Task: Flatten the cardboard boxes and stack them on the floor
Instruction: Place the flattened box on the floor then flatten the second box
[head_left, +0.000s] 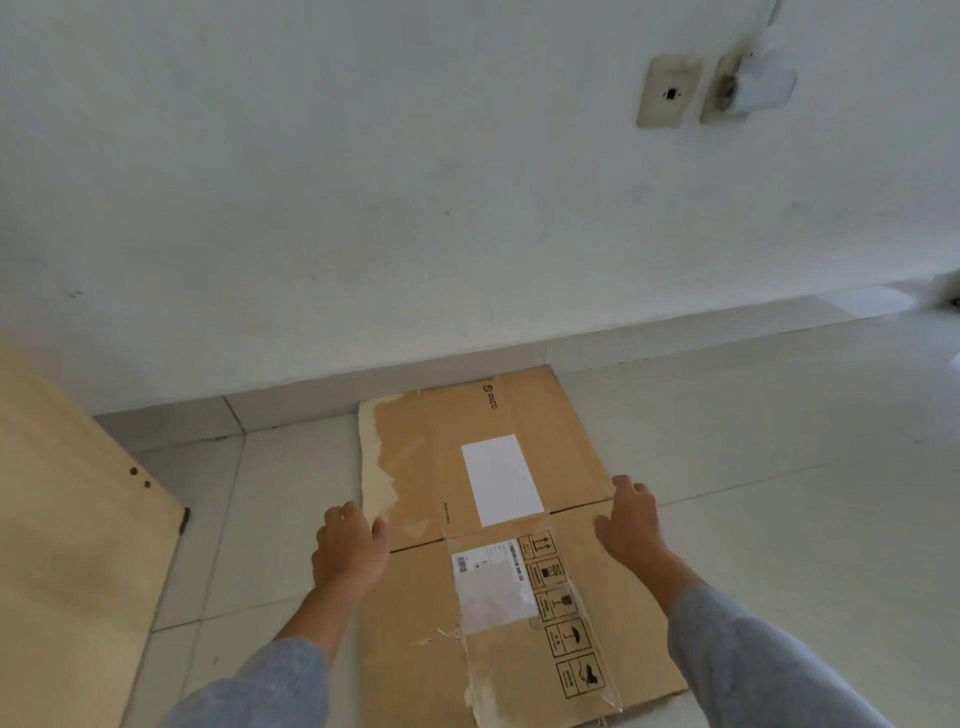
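Here the flattened cardboard box (498, 540) lies on the floor (753, 467) at lower centre, near the wall. The left hand (350, 545) and right hand (631, 519) press its side edges, each grip open-fingered, probably squaring it.

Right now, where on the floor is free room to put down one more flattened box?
Bare tiles lie right of the flattened box, out from the wall. A narrower strip lies between the box and the wooden panel. The box's far edge almost meets the baseboard, and both hands, left hand, right hand, rest on its side edges.
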